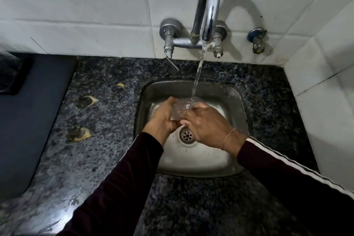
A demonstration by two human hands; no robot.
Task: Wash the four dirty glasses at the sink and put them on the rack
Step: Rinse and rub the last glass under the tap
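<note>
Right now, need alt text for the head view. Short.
Both hands, left hand and right hand, hold a clear glass under running water from a chrome tap, above a steel sink set in a dark speckled counter. White tiles behind.

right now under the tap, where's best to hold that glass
Around its lower body and base, from the left side, as the left hand does. The glass is tilted with its mouth toward the stream, so the rim stays clear.
</note>
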